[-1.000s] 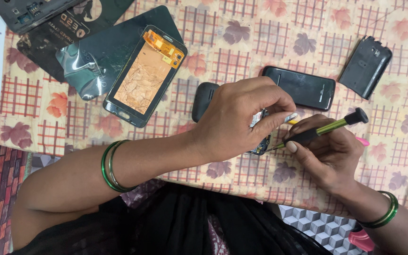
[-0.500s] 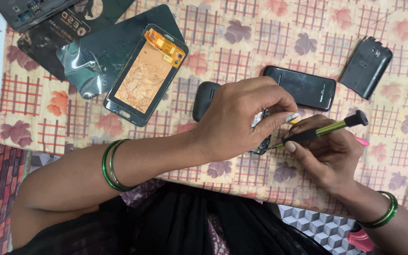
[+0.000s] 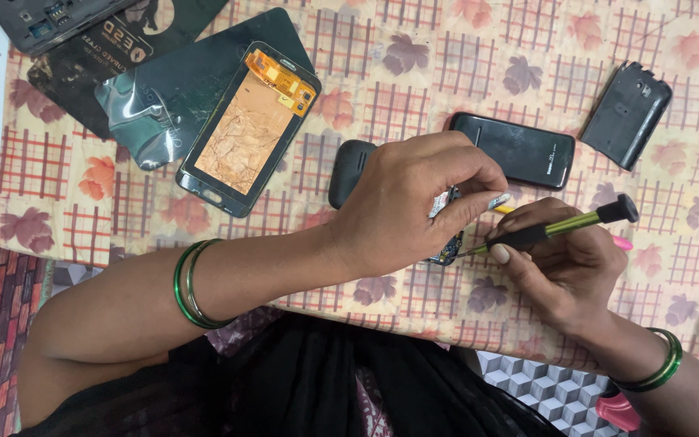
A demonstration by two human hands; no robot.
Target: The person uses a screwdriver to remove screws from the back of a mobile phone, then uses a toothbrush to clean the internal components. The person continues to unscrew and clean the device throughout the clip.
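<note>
— What were the hands doing?
— The left hand [image 3: 410,202] arched over a small phone board [image 3: 446,243], fingers pinched shut on its edge at the table's middle. The right hand [image 3: 564,267] gripped one green-shafted screwdriver [image 3: 552,229], tip at the board.
— And around them?
— Two dark phones [image 3: 515,150] lay beside, one back cover [image 3: 626,113] to the right, one opened screen assembly [image 3: 248,129] to the left — nothing had shifted from half a second before.
</note>
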